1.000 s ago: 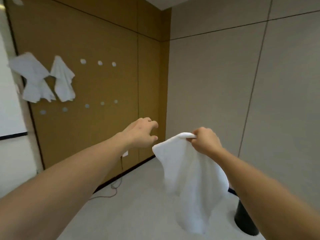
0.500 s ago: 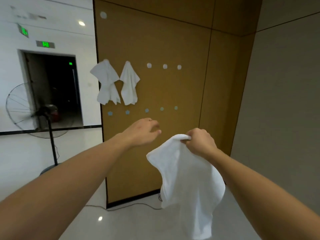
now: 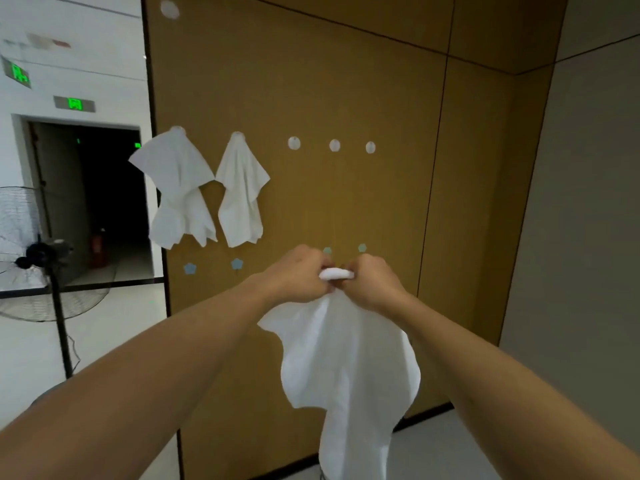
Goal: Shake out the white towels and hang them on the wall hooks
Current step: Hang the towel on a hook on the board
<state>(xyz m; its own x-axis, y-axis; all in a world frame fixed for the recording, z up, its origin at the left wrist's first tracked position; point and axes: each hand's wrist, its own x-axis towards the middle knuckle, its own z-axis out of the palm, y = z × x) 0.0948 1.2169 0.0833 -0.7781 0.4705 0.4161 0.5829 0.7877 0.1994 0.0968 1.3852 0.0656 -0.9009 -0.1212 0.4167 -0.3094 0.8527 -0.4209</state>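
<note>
towel (image 3: 346, 368) hanging lengthwise from hands (image 3: 337, 275)

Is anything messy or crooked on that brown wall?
Nothing is broken or spilled. The left hung towel looks lopsided, with one corner poking out past the brown wall panel's edge, while the second hung towel droops more evenly.

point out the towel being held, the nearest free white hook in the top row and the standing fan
held towel (image 3: 346, 362), head view, middle of the hanging cloth
free white hook (image 3: 294, 143), head view, centre of its round disc
standing fan (image 3: 45, 252), head view, dark motor hub
</note>
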